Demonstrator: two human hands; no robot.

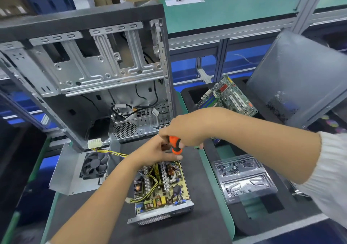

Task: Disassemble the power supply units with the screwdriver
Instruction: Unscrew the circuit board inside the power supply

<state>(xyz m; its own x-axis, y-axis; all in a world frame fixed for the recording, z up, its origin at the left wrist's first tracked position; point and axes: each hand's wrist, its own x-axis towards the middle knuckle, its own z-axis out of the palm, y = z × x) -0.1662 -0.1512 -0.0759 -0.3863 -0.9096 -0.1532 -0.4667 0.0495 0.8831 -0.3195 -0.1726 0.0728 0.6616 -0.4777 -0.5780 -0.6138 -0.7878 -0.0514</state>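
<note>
The open power supply [161,189] lies on the dark mat [187,230] in front of the person, and everything else is placed from it. To its left, just beside it, the metal cover with the fan [82,167] rests tilted, tied to the unit by yellow wires [112,152] that run to a white plug [94,143]. If the unit slides or is lifted, those wires would likely drag the cover and plug along, or snag.

Behind the power supply stands the empty computer case [90,71], upright and close. A slip of the tool toward the far end could hit its lower edge.

Over the far end of the power supply, the left hand [155,152] curls its fingers around the lower part of the screwdriver [175,145], apparently near the shaft, which is hidden. The right hand [185,131] grips the orange handle from above. Where the tip sits cannot be seen. Neither hand pins the unit down, so hard turning might shift it, and a tip jumping off a screw could nick the left fingers or scrape the coils and parts on the board.

To the right of the power supply, apart from it, a clear tray [244,178] holds small screws. A loosened screw could fall among the board's parts instead. Farther right and behind, a circuit board [229,97] leans against a grey panel [300,75].
</note>
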